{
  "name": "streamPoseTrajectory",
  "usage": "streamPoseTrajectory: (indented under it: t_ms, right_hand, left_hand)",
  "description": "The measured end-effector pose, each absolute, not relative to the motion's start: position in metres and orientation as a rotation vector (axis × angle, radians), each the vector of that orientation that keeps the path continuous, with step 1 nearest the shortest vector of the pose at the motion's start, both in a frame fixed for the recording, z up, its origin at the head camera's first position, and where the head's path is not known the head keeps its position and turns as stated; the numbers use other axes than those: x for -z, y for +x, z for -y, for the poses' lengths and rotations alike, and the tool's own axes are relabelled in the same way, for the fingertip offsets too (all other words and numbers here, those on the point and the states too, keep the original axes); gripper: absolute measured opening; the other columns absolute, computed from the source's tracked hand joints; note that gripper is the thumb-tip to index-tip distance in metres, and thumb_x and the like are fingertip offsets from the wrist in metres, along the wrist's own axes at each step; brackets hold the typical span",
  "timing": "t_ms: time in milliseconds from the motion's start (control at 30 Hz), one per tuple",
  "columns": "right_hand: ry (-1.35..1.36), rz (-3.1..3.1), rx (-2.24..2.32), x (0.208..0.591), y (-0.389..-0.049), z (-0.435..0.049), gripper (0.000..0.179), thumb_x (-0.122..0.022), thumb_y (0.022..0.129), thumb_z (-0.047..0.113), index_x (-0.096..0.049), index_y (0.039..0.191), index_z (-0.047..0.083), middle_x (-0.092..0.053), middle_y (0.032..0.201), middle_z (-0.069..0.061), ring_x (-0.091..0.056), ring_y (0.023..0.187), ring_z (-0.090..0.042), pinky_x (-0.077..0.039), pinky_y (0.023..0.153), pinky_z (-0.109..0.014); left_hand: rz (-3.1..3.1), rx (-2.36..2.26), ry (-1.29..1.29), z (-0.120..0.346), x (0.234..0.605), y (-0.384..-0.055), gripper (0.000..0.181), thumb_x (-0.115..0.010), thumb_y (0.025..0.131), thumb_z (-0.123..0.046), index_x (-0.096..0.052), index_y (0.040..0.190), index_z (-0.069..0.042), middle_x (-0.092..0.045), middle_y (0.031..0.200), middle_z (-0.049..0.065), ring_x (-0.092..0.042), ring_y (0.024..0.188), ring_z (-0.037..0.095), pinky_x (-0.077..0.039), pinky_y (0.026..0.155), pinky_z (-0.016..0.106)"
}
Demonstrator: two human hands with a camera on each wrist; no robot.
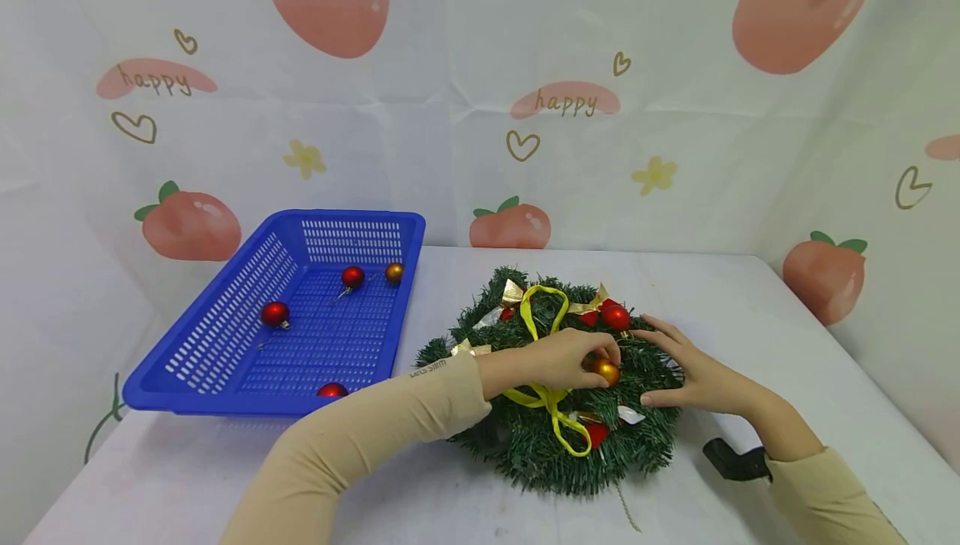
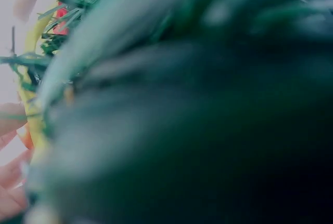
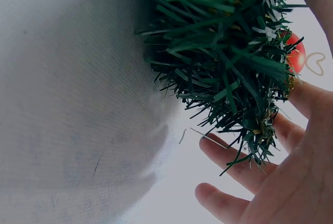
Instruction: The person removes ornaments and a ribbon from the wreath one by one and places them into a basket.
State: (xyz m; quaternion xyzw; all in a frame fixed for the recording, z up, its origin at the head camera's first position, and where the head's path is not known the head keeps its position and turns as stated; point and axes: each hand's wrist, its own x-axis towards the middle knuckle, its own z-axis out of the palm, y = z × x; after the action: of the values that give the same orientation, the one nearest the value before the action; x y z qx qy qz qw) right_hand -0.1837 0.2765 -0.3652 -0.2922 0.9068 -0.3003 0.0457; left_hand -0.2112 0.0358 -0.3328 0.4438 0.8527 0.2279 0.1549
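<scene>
Pinching a gold ball (image 1: 609, 374) in curled fingers, the left hand (image 1: 570, 359) is above the green wreath (image 1: 633, 366). Fingers spread and gripping nothing, the right hand (image 1: 697, 377) lies at the wreath's edge, a red ball (image 1: 617, 317) just beyond its fingertips. Left of the left hand stands a blue basket (image 1: 318, 345).

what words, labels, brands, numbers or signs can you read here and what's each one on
"happy": on the left pink patch of the backdrop cloth
"happy": on the middle pink patch of the same cloth
Dark lettering near the cuff of the left sleeve: too small to read surely
Wrist views: no readable text
</scene>
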Motion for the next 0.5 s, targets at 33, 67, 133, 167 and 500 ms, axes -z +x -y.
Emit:
streamPoseTrajectory:
  t_ms: [33,67,133,167,500]
  right_hand:
    - [-0.888,-2.767,0.918,0.365,-0.184,-0.276,0.076,-0.076,0.077,0.024,-0.036,0.139,0.003,-0.014,0.148,-0.029,-0.021,0.129,-0.054,-0.031,0.086,-0.076]
    - [-0.885,-2.766,0.918,0.365,-0.184,-0.276,0.077,-0.076,0.077,0.024,-0.036,0.139,0.004,-0.014,0.148,-0.029,-0.021,0.129,-0.054,-0.031,0.087,-0.076]
    - [-0.879,-2.764,0.918,0.366,-0.184,-0.277,0.077,-0.076,0.077,0.024,-0.035,0.139,0.003,-0.014,0.148,-0.029,-0.021,0.129,-0.054,-0.03,0.087,-0.077]
    - [-0.877,-2.764,0.917,0.366,-0.184,-0.277,0.077,-0.076,0.077,0.024,-0.035,0.139,0.003,-0.014,0.148,-0.029,-0.021,0.129,-0.054,-0.03,0.086,-0.077]
    - [-0.875,-2.773,0.901,0.365,-0.183,-0.277,0.077,-0.076,0.077,0.025,-0.036,0.139,0.003,-0.013,0.148,-0.028,-0.022,0.129,-0.054,-0.032,0.086,-0.075]
  left_hand:
    - [-2.443,-0.661,1.268,-0.036,0.333,-0.211,0.027,-0.061,0.091,-0.018,-0.055,0.117,-0.014,-0.062,0.123,0.006,-0.063,0.104,0.013,-0.048,0.082,0.011]
    - [-2.443,-0.67,1.269,-0.035,0.333,-0.211,0.028,-0.061,0.09,-0.017,-0.055,0.117,-0.014,-0.062,0.122,0.007,-0.063,0.104,0.013,-0.048,0.082,0.011]
    - [-2.446,-0.691,1.267,-0.034,0.331,-0.211,0.029,-0.062,0.09,-0.017,-0.055,0.118,-0.013,-0.063,0.122,0.007,-0.064,0.102,0.013,-0.048,0.081,0.01]
    - [-2.446,-0.707,1.265,-0.034,0.33,-0.211,0.03,-0.062,0.09,-0.017,-0.056,0.119,-0.013,-0.063,0.121,0.007,-0.064,0.101,0.013,-0.048,0.081,0.01]
    - [-2.435,-0.828,1.269,-0.018,0.308,-0.21,0.035,-0.061,0.091,-0.017,-0.054,0.124,-0.011,-0.06,0.123,0.008,-0.065,0.098,0.016,-0.049,0.08,0.012]
